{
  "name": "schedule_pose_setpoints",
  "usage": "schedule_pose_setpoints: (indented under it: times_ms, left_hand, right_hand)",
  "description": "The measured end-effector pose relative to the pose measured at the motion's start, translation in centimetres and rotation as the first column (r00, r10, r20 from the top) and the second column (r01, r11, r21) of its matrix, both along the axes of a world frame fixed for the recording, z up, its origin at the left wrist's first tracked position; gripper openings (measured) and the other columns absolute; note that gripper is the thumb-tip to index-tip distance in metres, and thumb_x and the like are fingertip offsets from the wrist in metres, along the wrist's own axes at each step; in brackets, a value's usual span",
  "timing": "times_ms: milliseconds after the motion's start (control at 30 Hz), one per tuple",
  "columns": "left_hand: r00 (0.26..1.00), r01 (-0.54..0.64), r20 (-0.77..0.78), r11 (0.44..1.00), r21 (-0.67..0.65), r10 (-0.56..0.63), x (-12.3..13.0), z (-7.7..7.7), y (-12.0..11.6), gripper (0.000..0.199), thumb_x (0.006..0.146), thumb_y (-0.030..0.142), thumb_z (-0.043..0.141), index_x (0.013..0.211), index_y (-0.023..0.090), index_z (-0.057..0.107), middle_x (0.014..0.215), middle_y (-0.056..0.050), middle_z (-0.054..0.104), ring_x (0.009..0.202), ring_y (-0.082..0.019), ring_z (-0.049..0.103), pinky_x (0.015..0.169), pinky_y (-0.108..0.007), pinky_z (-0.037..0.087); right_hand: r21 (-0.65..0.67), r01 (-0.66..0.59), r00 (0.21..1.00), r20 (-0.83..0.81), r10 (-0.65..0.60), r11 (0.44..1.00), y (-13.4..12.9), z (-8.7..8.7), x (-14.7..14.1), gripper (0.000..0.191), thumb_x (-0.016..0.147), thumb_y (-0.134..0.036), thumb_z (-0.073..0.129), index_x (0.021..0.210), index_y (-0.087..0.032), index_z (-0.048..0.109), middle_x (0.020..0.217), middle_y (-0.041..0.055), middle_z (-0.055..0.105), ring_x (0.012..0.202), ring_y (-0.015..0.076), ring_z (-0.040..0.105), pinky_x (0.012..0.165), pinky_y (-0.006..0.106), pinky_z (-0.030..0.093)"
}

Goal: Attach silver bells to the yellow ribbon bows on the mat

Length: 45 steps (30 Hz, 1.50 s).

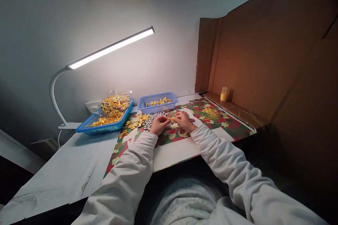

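Observation:
A small yellow bow (171,119) is pinched between my two hands above the patterned mat (169,140). My left hand (159,124) has its fingertips closed on the bow's left side. On its right side, the fingertips of my right hand (184,122) are closed too. A small silvery bell seems to hang just under the bow. Close beyond my left hand lies a pile of silver bells (154,119), and loose yellow bows (137,121) are spread to its left.
A blue basket (105,127) heaped with yellow bows stands at the left, a smaller basket (157,107) at the back. Yellow strings (211,113) lie right. A lamp (112,48) overhangs the left side; a small bottle (223,95) stands near the cardboard wall (264,52).

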State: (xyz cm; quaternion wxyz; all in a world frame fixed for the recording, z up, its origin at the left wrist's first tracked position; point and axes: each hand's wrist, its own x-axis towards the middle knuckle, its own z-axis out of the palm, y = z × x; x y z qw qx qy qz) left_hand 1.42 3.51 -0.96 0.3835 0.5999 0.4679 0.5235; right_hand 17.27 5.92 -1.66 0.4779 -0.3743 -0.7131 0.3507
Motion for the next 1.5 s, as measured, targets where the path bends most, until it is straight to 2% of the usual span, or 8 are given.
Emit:
schedule_pose_setpoints:
  times_ms: [133,333,533,767,1000,1267,1500]
  left_hand:
    - [1.0,0.02,0.021,1.0,-0.003,-0.02,0.05,0.02,-0.08,0.039,0.047,0.042,0.081,0.061,0.014,0.058,0.057,0.001,0.06,0.052,-0.009,0.054,0.05,-0.022,0.042]
    - [0.999,0.032,0.025,0.999,-0.019,-0.032,0.13,0.0,-0.16,0.039,0.047,0.041,0.081,0.061,0.014,0.057,0.058,0.001,0.06,0.051,-0.009,0.052,0.05,-0.022,0.042]
    - [1.0,0.023,-0.007,1.0,0.019,-0.023,0.15,0.16,-0.27,0.04,0.047,0.044,0.079,0.06,0.014,0.056,0.058,0.0,0.059,0.051,-0.009,0.05,0.05,-0.022,0.041]
    - [0.999,0.032,-0.045,0.998,0.045,-0.03,0.14,0.22,-0.34,0.038,0.05,0.046,0.077,0.06,0.015,0.057,0.058,0.0,0.059,0.052,-0.009,0.05,0.051,-0.022,0.041]
    - [0.999,0.025,-0.037,0.999,0.049,-0.023,0.16,0.12,-0.27,0.038,0.049,0.044,0.077,0.059,0.015,0.056,0.057,0.001,0.059,0.051,-0.008,0.049,0.05,-0.021,0.04]
    - [0.994,0.006,-0.107,0.996,0.088,0.003,0.09,0.1,-0.32,0.037,0.051,0.045,0.077,0.059,0.015,0.058,0.056,0.001,0.059,0.048,-0.008,0.046,0.048,-0.021,0.036]
    - [0.981,-0.033,-0.184,0.984,0.176,0.065,0.2,-0.03,-0.39,0.03,0.054,0.043,0.075,0.058,0.016,0.061,0.051,0.002,0.055,0.047,-0.008,0.041,0.045,-0.022,0.032]
  right_hand:
    - [-0.103,-0.09,0.994,-0.066,0.084,0.991,-0.15,0.17,-0.04,0.025,0.068,-0.029,0.052,0.046,-0.017,0.051,0.086,0.0048,0.056,0.08,0.0146,0.052,0.071,0.027,0.042]
    - [-0.21,-0.089,0.991,-0.12,0.065,0.974,-0.55,0.49,-0.14,0.019,0.063,-0.027,0.051,0.048,-0.016,0.052,0.084,0.0033,0.055,0.068,0.0117,0.05,0.062,0.026,0.041]
    - [-0.208,-0.094,0.987,-0.148,0.063,0.974,-0.59,0.47,-0.12,0.017,0.063,-0.028,0.051,0.05,-0.017,0.051,0.079,0.0027,0.056,0.066,0.0118,0.049,0.056,0.024,0.04]
    - [-0.18,-0.101,0.985,-0.155,0.073,0.978,-0.61,0.43,-0.1,0.015,0.064,-0.027,0.052,0.052,-0.018,0.052,0.071,0.0013,0.056,0.067,0.0129,0.051,0.058,0.025,0.042]
    - [-0.177,-0.087,0.99,-0.121,0.066,0.98,-0.73,0.56,-0.1,0.02,0.064,-0.027,0.051,0.048,-0.016,0.05,0.083,0.0035,0.057,0.066,0.0112,0.049,0.056,0.024,0.04]
    - [-0.152,-0.072,0.994,-0.091,0.059,0.986,-0.67,0.34,-0.17,0.022,0.065,-0.029,0.05,0.048,-0.016,0.048,0.083,0.0032,0.056,0.059,0.0088,0.044,0.052,0.023,0.038]
    - [-0.137,-0.055,0.997,-0.058,0.048,0.989,-0.55,0.11,-0.37,0.023,0.067,-0.028,0.047,0.047,-0.017,0.044,0.077,0.0026,0.055,0.057,0.0094,0.041,0.052,0.025,0.034]
